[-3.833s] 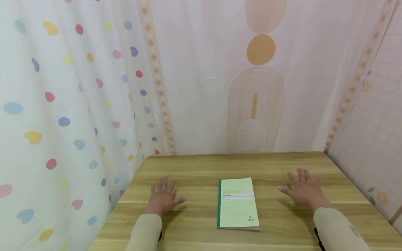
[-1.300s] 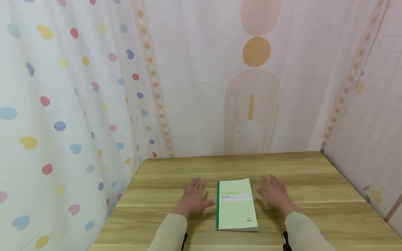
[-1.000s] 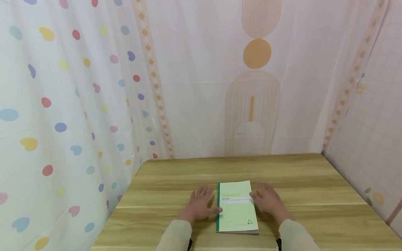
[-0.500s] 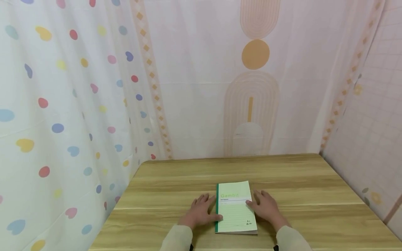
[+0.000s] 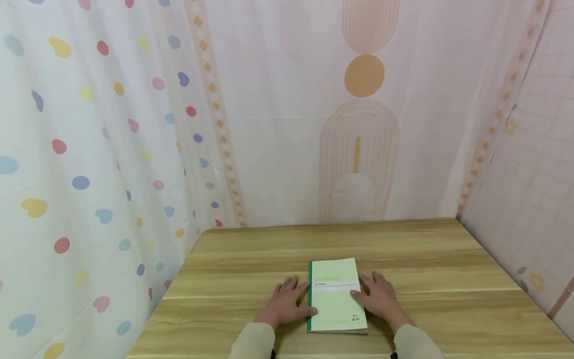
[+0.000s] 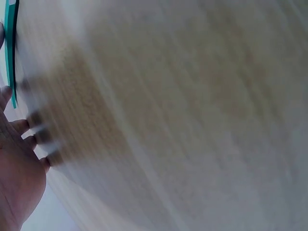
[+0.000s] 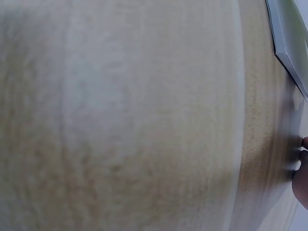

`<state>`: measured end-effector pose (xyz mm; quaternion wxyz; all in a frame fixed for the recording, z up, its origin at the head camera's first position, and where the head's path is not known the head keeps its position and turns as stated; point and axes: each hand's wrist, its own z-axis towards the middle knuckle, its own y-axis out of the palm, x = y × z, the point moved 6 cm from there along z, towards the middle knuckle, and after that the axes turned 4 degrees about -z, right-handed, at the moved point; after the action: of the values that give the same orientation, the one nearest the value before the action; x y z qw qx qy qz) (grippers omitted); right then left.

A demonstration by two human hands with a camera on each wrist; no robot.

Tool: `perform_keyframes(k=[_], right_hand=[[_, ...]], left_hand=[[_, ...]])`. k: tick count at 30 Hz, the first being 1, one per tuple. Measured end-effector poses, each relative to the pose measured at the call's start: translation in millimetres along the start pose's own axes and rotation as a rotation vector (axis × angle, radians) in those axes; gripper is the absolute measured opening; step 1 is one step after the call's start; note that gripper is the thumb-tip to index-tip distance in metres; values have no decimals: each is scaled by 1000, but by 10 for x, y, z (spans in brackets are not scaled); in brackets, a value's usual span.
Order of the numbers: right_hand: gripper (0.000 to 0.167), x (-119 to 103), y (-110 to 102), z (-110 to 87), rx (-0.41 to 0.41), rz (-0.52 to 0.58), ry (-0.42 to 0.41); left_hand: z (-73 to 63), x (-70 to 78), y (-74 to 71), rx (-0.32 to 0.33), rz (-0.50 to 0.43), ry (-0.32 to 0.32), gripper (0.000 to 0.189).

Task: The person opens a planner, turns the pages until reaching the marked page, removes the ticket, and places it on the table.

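Note:
A pale green notebook (image 5: 337, 306) with a green spine and "Gambit" on its cover lies closed on the wooden table. My left hand (image 5: 285, 303) is at its left side, thumb resting on the cover near the spine, fingers spread on the table. On the opposite side is my right hand (image 5: 378, 297), its thumb on the cover's right edge and its fingers extended beside it. The left wrist view catches the green spine (image 6: 10, 53) and part of the left hand (image 6: 19, 178). At the right wrist view's edge are the notebook's corner (image 7: 288, 45) and a bit of the right hand (image 7: 301, 180).
The wood-grain table (image 5: 215, 259) extends around the notebook on all sides. A dotted curtain (image 5: 103, 164) hangs on the left, a patterned curtain (image 5: 278, 149) behind, and a grid-patterned one (image 5: 538, 199) on the right.
Both hands have come inward from wide apart on the table to the notebook's two sides, thumbs now on its cover. In the last half second they have hardly moved. The notebook stays in place.

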<state>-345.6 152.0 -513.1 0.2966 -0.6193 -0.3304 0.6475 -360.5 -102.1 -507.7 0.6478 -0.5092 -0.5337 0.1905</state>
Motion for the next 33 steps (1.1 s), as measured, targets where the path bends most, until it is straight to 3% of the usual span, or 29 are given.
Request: perform_keyframes(k=[14,25,33], right_hand=[[63,-30,-2,-14,24,28,6],[60,-166,-98,24,105,33,-64],[60,-283,-156,64,112,200,-83]], left_hand=[[-15,20,1,5,23,5,84],[-2,26,-17,5,4,-1,79],[34,93,-12,-8,4,2,73]])
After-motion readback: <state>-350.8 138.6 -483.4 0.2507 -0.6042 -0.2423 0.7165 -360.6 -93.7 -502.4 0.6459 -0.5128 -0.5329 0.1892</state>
